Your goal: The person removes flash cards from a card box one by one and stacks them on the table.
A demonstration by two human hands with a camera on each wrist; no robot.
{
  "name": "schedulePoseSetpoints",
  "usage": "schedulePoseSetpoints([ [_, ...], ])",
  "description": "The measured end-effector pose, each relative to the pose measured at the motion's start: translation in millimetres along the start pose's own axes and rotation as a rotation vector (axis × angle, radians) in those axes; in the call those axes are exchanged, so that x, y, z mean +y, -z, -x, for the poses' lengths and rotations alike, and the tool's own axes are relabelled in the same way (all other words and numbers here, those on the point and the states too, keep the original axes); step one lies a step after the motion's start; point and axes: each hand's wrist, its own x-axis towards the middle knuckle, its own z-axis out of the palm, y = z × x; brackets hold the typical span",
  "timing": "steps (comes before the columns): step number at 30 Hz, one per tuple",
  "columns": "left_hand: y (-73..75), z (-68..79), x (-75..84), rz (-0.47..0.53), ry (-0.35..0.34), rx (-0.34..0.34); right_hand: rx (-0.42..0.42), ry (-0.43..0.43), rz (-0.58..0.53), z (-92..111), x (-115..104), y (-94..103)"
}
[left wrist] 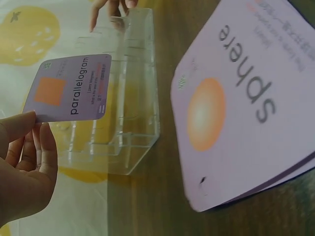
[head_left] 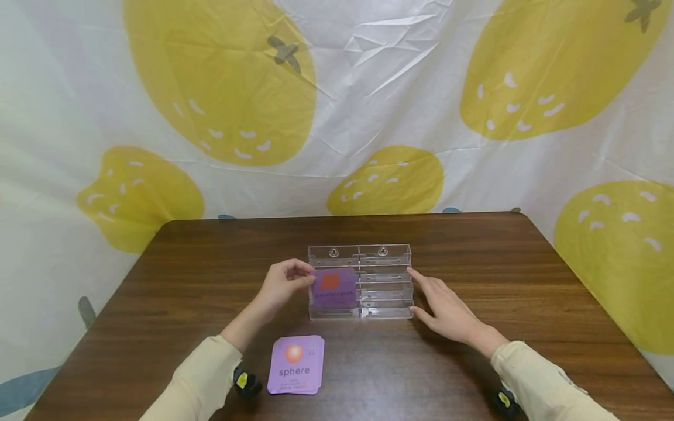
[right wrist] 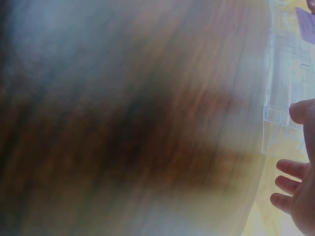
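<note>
A purple card (left wrist: pixel 74 88) printed "parallelogram" with an orange shape is pinched at its left edge between the thumb and fingers of my left hand (head_left: pixel 286 285). In the head view the card overlaps the left column of a clear plastic tiered rack (head_left: pixel 387 313). My right hand (head_left: pixel 447 307) rests against the rack's right side, thumb near the front corner and index finger further back, fingers extended. In the right wrist view, that thumb lies by the clear plastic. A stack of purple cards (head_left: pixel 296 365), topped by one reading "sphere", lies in front of the rack, nearer my left arm.
The dark wooden table (head_left: pixel 210 257) carries the rack near its middle. Behind it hangs a white cloth (head_left: pixel 253 193) with large yellow fruit prints. Black wrist devices (head_left: pixel 246 383) sit under both sleeves.
</note>
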Motion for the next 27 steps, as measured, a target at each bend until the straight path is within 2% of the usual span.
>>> schedulePoseSetpoints([
  [15,7.5,5.9,17.1,0.051,0.036,-0.005,-0.003,-0.005,-0.001,0,-2,1.5],
  [27,12.5,23.6,26.9,0.042,0.15,-0.057,0.003,0.003,0.001,0,0,0.0],
])
